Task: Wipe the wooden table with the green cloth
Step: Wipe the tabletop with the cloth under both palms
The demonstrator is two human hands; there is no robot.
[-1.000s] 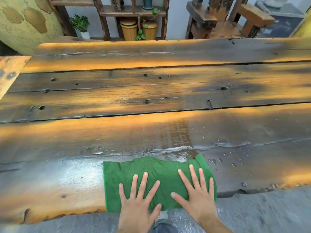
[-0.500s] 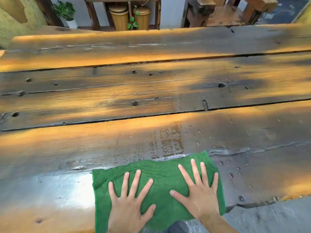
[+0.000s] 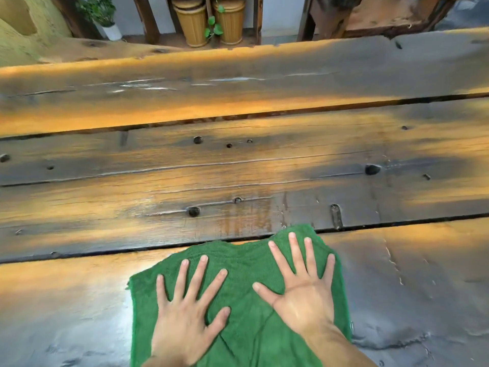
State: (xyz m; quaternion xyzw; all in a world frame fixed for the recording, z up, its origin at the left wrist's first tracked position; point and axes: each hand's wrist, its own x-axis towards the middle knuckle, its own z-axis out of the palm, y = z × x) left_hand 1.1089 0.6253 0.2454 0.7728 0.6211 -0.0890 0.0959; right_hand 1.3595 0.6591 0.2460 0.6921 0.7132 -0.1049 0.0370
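Observation:
The green cloth [image 3: 243,266] lies flat on the nearest plank of the wooden table [image 3: 238,168], its far edge reaching the gap to the middle plank. My left hand [image 3: 185,311] presses on the cloth's left half, fingers spread and straight. My right hand [image 3: 304,287] presses on the right half the same way, a little farther forward. The wood around the cloth shines wet, with a damp streak just beyond the cloth.
The table is made of long dark planks with gaps, knots and holes. Beyond its far edge stand two woven baskets [image 3: 211,19], a small potted plant [image 3: 105,19] and wooden furniture legs [image 3: 328,19].
Both hands have pushed the cloth forward across the near plank, away from the front edge, up to the gap. The view has moved in closer over the table.

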